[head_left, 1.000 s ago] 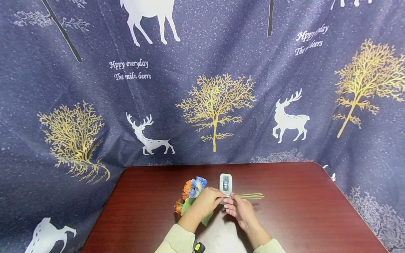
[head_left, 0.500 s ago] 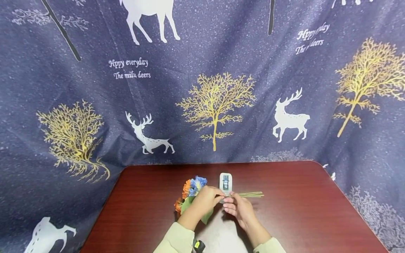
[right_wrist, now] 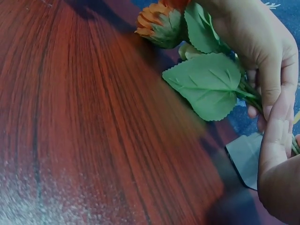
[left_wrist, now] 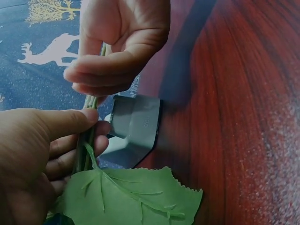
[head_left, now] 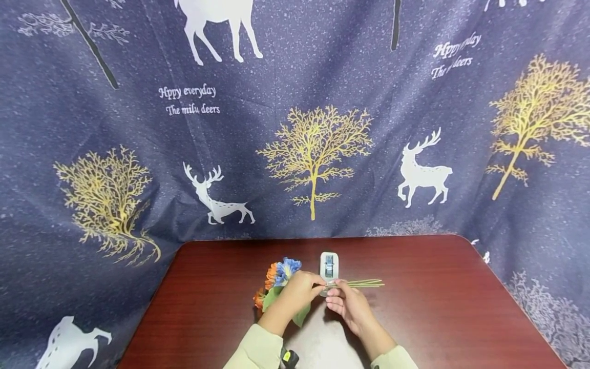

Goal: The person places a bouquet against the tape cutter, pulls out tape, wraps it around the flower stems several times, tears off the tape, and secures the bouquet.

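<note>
Artificial flowers, one blue (head_left: pixel 288 271) and others orange (right_wrist: pixel 161 26), lie to the left in a bunch with broad green leaves (left_wrist: pixel 136 194). My left hand (head_left: pixel 299 293) pinches the bunch's stems (head_left: pixel 367 283) below the leaves, thumb on top. Just to its right, my right hand (head_left: pixel 352 307) holds the same stems between thumb and forefinger, its other fingers curled beneath. The bare stem ends stick out to the right. Right behind both hands stands a pale tape dispenser (head_left: pixel 329 264); its grey end (left_wrist: pixel 140 122) shows beneath the stems in the left wrist view.
A dark red wood-grain table (head_left: pixel 428 307) carries everything. Behind it hangs a blue cloth (head_left: pixel 276 77) printed with deer and trees. A small black device with a yellow-green mark (head_left: pixel 289 359) sits by the left sleeve.
Both hands keep their places on the stems. The right thumb and forefinger shift very slightly along them; the flowers and dispenser stay where they were.
</note>
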Demonstrator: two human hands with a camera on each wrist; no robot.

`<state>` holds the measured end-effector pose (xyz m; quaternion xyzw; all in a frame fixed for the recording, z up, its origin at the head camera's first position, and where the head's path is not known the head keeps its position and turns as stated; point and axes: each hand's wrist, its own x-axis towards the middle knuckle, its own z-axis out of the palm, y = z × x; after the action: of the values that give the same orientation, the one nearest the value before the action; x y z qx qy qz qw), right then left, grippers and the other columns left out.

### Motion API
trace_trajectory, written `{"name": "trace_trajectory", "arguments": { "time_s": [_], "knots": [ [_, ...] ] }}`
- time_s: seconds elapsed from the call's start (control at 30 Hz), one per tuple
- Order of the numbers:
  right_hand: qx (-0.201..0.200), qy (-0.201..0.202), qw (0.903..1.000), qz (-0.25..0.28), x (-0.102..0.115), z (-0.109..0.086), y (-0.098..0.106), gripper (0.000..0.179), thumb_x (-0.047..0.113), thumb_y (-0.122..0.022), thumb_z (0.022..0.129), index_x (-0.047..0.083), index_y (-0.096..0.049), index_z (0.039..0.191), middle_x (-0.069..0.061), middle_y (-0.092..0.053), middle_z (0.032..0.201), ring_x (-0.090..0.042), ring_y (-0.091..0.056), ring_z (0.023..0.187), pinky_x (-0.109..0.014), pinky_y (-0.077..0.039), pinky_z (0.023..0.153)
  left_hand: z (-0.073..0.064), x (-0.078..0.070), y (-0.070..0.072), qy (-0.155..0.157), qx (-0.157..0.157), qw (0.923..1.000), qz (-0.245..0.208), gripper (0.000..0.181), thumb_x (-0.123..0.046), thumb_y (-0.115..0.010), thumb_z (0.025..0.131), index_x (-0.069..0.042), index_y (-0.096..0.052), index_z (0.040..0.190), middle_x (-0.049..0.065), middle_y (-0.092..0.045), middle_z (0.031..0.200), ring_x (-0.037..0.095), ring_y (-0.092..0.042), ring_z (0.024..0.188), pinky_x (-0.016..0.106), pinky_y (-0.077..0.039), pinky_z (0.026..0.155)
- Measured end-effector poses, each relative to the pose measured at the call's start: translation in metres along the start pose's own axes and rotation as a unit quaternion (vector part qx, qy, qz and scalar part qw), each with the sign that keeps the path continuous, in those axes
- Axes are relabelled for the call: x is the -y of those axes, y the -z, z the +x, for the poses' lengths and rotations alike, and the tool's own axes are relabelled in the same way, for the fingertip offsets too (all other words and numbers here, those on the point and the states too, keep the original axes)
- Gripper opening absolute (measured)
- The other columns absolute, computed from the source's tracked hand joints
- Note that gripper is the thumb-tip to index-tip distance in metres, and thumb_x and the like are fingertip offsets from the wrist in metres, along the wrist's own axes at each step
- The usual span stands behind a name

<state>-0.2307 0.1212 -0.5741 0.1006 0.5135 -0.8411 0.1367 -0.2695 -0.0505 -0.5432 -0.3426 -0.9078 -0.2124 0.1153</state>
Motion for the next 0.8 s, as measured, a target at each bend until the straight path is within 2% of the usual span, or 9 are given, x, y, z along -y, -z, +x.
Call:
{"name": "trace_trajectory", "arguments": {
  "time_s": [0.13, 0.27, 0.4, 0.53, 0.8],
  "knots": [
    [0.018, -0.008, 0.9997, 0.012, -0.0006, 0.0012, 0.0022, 0.020, 0.024, -0.044, 0.108, 0.009, -0.043, 0.122, 0.005, -0.068, 0.077, -0.006, -0.068, 0.066, -0.020, -0.060, 0.068, -0.0003, -0.0014, -0.0001, 0.004, -0.002, 1.0000, -0.001, 0.006, -0.016, -0.075, 0.090, -0.014, -0.080, 0.092, -0.002, -0.079, 0.090, 0.012, -0.074, 0.084, 0.023, -0.058, 0.077],
    [0.027, -0.006, 0.9993, 0.025, 0.0001, 0.0015, 0.0043, 0.019, 0.026, -0.043, 0.109, 0.010, -0.050, 0.115, 0.004, -0.072, 0.080, -0.006, -0.070, 0.068, -0.020, -0.060, 0.071, -0.0014, -0.0022, -0.0020, 0.002, -0.012, 0.9999, -0.005, 0.007, -0.018, -0.073, 0.092, -0.015, -0.079, 0.093, -0.002, -0.079, 0.092, 0.012, -0.074, 0.086, 0.023, -0.058, 0.080],
    [0.014, -0.006, 0.9992, 0.037, 0.0015, 0.0009, 0.0045, 0.018, 0.026, -0.045, 0.108, 0.011, -0.055, 0.109, 0.002, -0.074, 0.080, -0.007, -0.071, 0.068, -0.020, -0.060, 0.070, -0.0033, -0.0027, -0.0053, -0.008, -0.030, 0.9995, -0.006, 0.007, -0.019, -0.072, 0.092, -0.016, -0.079, 0.094, -0.003, -0.078, 0.092, 0.011, -0.073, 0.087, 0.023, -0.058, 0.082],
    [0.000, -0.001, 0.9995, 0.030, 0.0025, 0.0009, 0.0031, 0.018, 0.024, -0.045, 0.107, 0.009, -0.054, 0.113, 0.001, -0.074, 0.081, -0.007, -0.071, 0.068, -0.020, -0.060, 0.070, -0.0047, -0.0037, -0.0065, -0.023, -0.044, 0.9987, 0.010, 0.007, -0.019, -0.072, 0.093, -0.017, -0.078, 0.095, -0.005, -0.078, 0.094, 0.011, -0.072, 0.088, 0.026, -0.056, 0.085],
    [0.002, 0.002, 0.9995, 0.031, 0.0054, 0.0003, 0.0036, 0.018, 0.016, -0.044, 0.106, 0.006, -0.058, 0.106, 0.000, -0.071, 0.083, -0.007, -0.070, 0.071, -0.021, -0.060, 0.075, -0.0056, -0.0044, -0.0077, -0.048, -0.055, 0.9965, 0.043, 0.007, -0.017, -0.071, 0.093, -0.018, -0.078, 0.095, -0.006, -0.078, 0.094, 0.009, -0.072, 0.087, 0.029, -0.054, 0.093]
  ]
}}
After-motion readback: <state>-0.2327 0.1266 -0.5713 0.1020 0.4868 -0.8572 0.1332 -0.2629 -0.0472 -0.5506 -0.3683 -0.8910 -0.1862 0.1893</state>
